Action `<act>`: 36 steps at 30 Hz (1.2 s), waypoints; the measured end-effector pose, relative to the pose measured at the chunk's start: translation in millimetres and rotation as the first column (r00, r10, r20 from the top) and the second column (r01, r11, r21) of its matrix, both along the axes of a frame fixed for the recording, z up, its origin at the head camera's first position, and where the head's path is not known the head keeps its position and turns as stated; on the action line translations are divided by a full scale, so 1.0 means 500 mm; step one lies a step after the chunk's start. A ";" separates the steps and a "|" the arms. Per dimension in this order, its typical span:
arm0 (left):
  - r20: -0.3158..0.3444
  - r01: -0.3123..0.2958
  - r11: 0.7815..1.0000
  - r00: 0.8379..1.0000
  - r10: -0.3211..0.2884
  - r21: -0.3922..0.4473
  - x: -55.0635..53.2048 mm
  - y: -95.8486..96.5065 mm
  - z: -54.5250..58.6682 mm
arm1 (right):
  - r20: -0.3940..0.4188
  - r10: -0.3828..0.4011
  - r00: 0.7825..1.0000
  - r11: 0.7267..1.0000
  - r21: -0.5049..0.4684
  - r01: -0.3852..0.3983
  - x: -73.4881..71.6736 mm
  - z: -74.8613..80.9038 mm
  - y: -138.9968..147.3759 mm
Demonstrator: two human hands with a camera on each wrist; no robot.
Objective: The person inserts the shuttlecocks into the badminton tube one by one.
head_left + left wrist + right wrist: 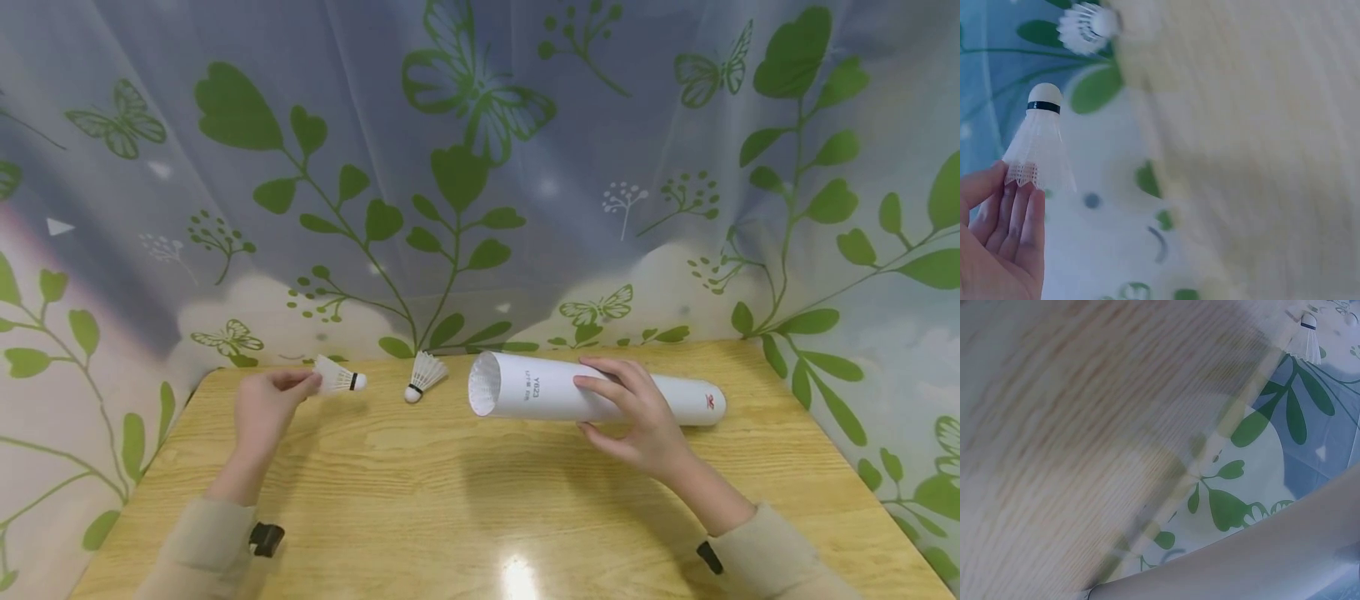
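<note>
My left hand (266, 408) pinches a white shuttlecock (339, 375) by the rim of its skirt, above the table's far left part. Its cork points right and has a dark band; the left wrist view shows thumb and fingers on the skirt edge. A second shuttlecock (424, 377) rests on the table between the hands, cork toward me. My right hand (641, 412) grips a long white shuttlecock tube (547, 387) around its middle. The tube's open mouth faces left, and a ribbed white pattern shows inside. In the right wrist view the tube (1241, 569) crosses the bottom; the hand is out of sight there.
The wooden table (420, 500) ends at the back against a curtain (480, 250) printed with green leaves and butterflies. The same patterned cloth hangs at both sides. Dark straps (266, 539) sit at both wrists, beside beige sleeves.
</note>
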State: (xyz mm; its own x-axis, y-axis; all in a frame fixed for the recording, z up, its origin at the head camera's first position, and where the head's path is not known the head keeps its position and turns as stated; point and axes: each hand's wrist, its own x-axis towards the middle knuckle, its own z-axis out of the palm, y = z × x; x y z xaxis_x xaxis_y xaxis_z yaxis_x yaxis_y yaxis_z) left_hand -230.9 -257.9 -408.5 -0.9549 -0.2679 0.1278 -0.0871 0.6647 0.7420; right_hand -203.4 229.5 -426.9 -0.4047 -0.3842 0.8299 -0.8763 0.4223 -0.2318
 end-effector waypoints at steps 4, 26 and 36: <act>-0.039 0.004 1.000 0.999 -0.004 0.002 0.010 0.028 0.032 | -0.014 0.002 1.000 1.000 0.000 -0.002 -0.001 0.001 0.000; -0.310 0.231 0.940 0.939 -0.149 0.249 0.112 0.204 0.167 | 0.008 -0.008 1.000 1.000 0.020 0.008 -0.002 -0.004 0.002; -0.405 0.390 0.873 0.878 -0.256 0.293 0.151 0.266 0.185 | 0.014 -0.009 1.000 1.000 0.018 0.009 -0.002 -0.003 -0.001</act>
